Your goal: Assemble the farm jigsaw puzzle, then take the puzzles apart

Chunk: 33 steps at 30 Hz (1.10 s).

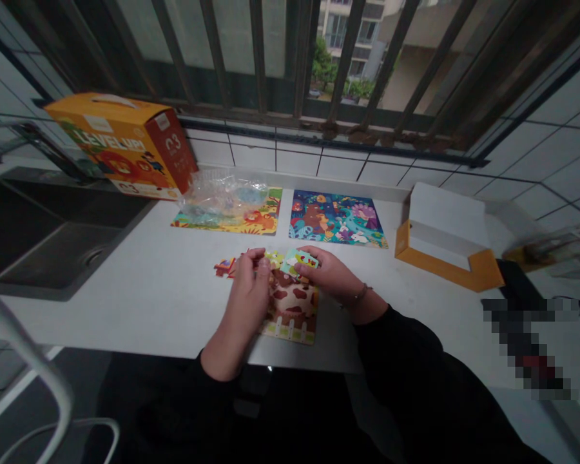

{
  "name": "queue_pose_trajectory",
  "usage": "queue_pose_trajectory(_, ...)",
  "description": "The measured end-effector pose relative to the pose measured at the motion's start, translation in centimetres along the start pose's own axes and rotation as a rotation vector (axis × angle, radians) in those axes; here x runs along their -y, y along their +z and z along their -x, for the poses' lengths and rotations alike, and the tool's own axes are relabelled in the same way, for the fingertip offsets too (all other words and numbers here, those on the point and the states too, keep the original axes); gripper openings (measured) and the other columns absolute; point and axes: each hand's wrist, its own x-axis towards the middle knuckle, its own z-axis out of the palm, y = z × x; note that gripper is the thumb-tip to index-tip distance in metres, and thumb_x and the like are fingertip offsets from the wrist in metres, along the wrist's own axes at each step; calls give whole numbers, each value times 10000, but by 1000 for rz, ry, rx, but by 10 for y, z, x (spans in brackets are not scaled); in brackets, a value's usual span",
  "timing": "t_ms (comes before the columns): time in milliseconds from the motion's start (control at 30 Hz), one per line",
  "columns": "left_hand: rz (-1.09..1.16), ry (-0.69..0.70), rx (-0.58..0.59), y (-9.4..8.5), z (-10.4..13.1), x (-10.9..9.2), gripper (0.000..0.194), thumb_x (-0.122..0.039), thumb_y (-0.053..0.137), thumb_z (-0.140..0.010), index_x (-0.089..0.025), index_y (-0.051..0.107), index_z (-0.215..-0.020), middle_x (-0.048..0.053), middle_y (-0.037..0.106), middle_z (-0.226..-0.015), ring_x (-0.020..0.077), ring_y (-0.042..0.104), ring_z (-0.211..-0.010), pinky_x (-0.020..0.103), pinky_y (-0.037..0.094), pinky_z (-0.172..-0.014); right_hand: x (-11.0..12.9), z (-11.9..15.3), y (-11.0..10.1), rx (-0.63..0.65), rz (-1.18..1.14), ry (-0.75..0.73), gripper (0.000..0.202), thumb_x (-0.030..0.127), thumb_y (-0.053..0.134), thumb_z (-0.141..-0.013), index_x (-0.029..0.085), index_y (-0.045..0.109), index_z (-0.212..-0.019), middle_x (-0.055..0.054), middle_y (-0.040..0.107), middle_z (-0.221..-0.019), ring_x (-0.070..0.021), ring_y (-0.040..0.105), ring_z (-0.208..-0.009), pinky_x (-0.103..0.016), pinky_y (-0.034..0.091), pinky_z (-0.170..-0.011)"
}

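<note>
A partly assembled puzzle with a brown-spotted cow [292, 303] and a white fence lies near the counter's front edge. My right hand [331, 274] is closed on a light green puzzle piece [294, 261] over the puzzle's upper part. My left hand [251, 283] rests at the puzzle's upper left, its fingers curled; whatever may be between them is hidden. Just left of its fingers lies a red puzzle piece [223, 267] with a bit of purple. More of the puzzle's upper edge is covered by both hands.
Behind lie a dark blue animal picture [338, 219] and a yellow picture [265, 222] under clear plastic wrap [217, 196]. An orange box [125, 145] stands beside the sink [53, 238]. An open box [444, 238] sits at right, near a glass bottle [555, 245].
</note>
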Motion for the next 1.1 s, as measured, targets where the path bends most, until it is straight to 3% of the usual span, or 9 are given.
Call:
queue_pose_trajectory(133,-434,184,153,-29,-8,12,411,-523,608,-1039,-185,708,-1250,159,711,-1214,369,635,-1194,591,473,-1120,2,-1,-5,-238,52,-50,500,572,778,-934,215,689,-1272,-83,796,-1209,-259,738,-1109,-396,594,-1003)
queue_pose_trajectory(267,-630,197,256,-23,-7,19,491,-525,772,-945,-137,737,-1245,190,690,-1199,405,615,-1169,584,495,-1071,2,-1,-5,-201,53,-48,495,573,770,-937,213,690,-1267,-80,798,-1177,-249,736,-1053,-392,599,-970)
queue_pose_trajectory(433,-592,218,295,-12,-11,23,406,-396,845,-903,-141,725,-1195,176,675,-1214,378,609,-1172,533,500,-1059,-2,-1,-2,-9,23,28,518,556,812,-898,209,709,-1270,-67,806,-1153,-232,754,-966,-358,619,-859)
queue_pose_trajectory(567,-445,248,328,-15,-15,23,244,-335,793,-941,-188,699,-1111,130,713,-1150,339,631,-1105,504,510,-1003,-6,-3,-3,35,112,66,542,525,875,-847,213,742,-1270,-65,812,-1134,-233,751,-935,-345,610,-809)
queue_pose_trajectory(733,-356,285,359,-24,-12,23,295,-265,708,-968,-217,684,-1258,126,731,-1241,332,649,-1195,512,505,-1061,-9,-3,-6,127,195,47,526,559,872,-852,195,767,-1217,-63,817,-1065,-225,745,-896,-335,588,-796)
queue_pose_trajectory(833,-539,249,323,-33,-8,28,417,-348,718,-967,-181,670,-1345,188,699,-1338,392,621,-1276,573,484,-1109,-9,-3,-7,118,201,39,528,570,885,-832,196,764,-1184,-55,815,-1043,-223,743,-881,-325,578,-784)
queue_pose_trajectory(933,-655,195,305,-39,-8,35,465,-411,729,-958,-119,676,-1315,248,669,-1381,440,592,-1319,604,465,-1132,-7,-3,-6,87,230,26,518,569,891,-824,197,762,-1162,-53,809,-1039,-227,740,-891,-317,572,-779)
queue_pose_trajectory(1100,-536,135,359,-40,-14,33,313,-352,790,-882,-158,681,-1102,190,714,-1213,388,646,-1183,544,499,-1071,-6,-2,-5,115,194,56,584,585,905,-805,198,748,-1212,-58,810,-1047,-232,740,-893,-319,581,-769)
